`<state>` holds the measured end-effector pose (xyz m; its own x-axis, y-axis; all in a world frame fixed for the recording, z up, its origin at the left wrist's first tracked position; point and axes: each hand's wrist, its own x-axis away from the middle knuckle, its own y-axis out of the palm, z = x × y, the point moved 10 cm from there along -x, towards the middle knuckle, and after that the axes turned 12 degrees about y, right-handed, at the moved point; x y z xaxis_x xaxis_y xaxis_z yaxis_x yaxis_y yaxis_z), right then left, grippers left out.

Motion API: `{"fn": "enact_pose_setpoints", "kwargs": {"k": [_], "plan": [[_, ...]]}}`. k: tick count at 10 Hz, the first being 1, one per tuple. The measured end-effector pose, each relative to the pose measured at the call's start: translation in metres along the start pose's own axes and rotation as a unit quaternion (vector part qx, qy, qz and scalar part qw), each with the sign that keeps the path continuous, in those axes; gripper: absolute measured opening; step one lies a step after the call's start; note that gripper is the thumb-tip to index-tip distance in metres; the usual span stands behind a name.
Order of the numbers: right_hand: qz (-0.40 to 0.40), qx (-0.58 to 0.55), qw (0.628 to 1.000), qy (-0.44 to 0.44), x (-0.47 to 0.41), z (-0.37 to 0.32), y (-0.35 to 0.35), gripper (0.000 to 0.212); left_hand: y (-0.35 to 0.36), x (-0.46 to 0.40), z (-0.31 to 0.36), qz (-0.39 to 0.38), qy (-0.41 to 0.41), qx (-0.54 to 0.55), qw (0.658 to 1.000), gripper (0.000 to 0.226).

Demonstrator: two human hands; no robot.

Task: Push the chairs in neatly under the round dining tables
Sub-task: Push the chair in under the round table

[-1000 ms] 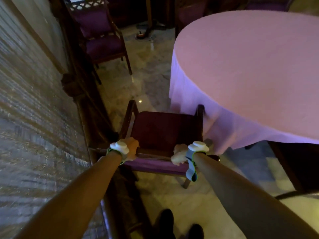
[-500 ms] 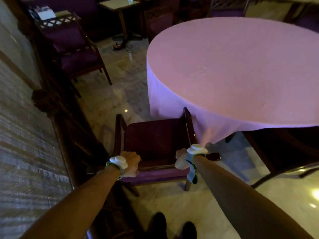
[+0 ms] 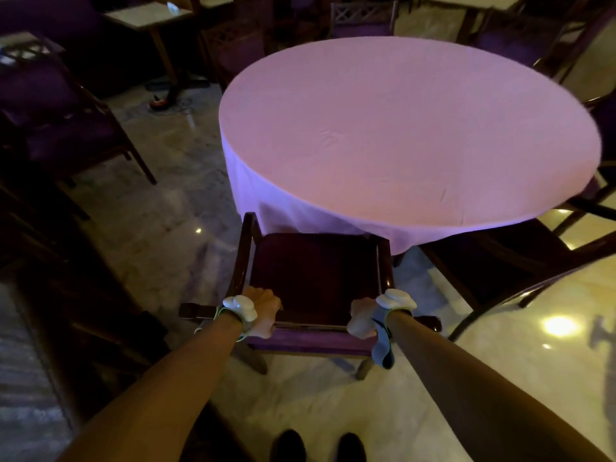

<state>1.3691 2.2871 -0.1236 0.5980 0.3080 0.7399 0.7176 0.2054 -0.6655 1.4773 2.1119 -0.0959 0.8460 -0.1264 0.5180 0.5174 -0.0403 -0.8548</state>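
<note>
A dark wooden armchair (image 3: 313, 275) with a purple seat stands directly in front of me, facing the round table (image 3: 410, 128) covered with a pink-lilac cloth. The seat's front edge sits at the hanging cloth. My left hand (image 3: 263, 313) grips the top rail of the chair's back on its left side. My right hand (image 3: 363, 320) grips the same rail on its right side. Both wrists wear white bands.
Another purple armchair (image 3: 56, 128) stands at the left by a dark wooden wall ledge (image 3: 66, 311). More chairs (image 3: 363, 21) ring the table's far and right sides, one dark chair (image 3: 520, 261) close at the right. A small square table (image 3: 150, 15) stands far left. My shoes (image 3: 316, 445) are on the marble floor.
The chair has swung from beside the table to face it squarely, its front now at the cloth. My view has turned right, away from the wall. Both hands kept their grip.
</note>
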Motion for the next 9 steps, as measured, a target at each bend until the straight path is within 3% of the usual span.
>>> {"fn": "enact_pose_setpoints", "kwargs": {"k": [3,5,6,8,9], "plan": [[-0.009,-0.052,0.997,0.059,-0.043,0.015,-0.02,0.028,-0.032,-0.04,-0.016,0.011,0.033,-0.022,0.999,0.027],[-0.048,-0.045,0.996,0.055,-0.052,0.006,-0.024,0.016,-0.034,-0.057,-0.037,0.005,0.044,-0.04,0.998,0.022],[-0.037,-0.079,0.994,0.067,-0.061,0.012,-0.022,0.022,-0.032,-0.06,-0.041,0.007,0.037,-0.024,0.999,0.025],[-0.069,-0.055,0.995,0.045,-0.04,0.004,-0.025,0.045,-0.023,-0.062,-0.05,0.0,0.01,0.05,0.999,0.069],[-0.067,-0.043,0.996,0.042,-0.033,0.001,-0.027,0.044,-0.023,-0.063,-0.052,0.011,-0.006,0.066,0.998,0.07]]}}
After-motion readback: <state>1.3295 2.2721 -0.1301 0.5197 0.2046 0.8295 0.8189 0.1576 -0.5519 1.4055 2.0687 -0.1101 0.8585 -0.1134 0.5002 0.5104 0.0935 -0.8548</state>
